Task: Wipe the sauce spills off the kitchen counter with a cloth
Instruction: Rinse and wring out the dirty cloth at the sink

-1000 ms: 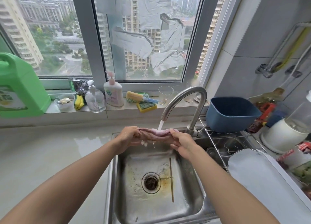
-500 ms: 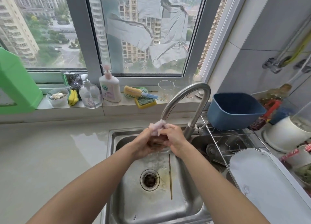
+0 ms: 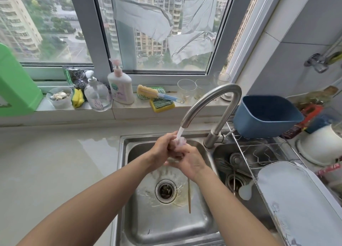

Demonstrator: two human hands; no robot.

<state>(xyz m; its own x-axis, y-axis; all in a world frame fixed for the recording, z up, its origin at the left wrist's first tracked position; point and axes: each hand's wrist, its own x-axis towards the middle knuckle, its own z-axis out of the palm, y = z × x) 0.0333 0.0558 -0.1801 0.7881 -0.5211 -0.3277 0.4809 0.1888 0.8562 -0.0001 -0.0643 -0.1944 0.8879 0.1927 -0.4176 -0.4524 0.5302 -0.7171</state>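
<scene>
Soft, even daylight comes in through the window [image 3: 148, 29] — no hard shadows. A pale sheen lies on the wet counter [image 3: 55, 162]. Straight lines bow toward the edges — wide-angle distortion; focus is mostly sharp.

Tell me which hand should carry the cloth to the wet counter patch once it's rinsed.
Probably the left hand. It already grips the cloth under the faucet stream, and the wet patch on the counter lies on its side; the right hand would cross over.
</scene>
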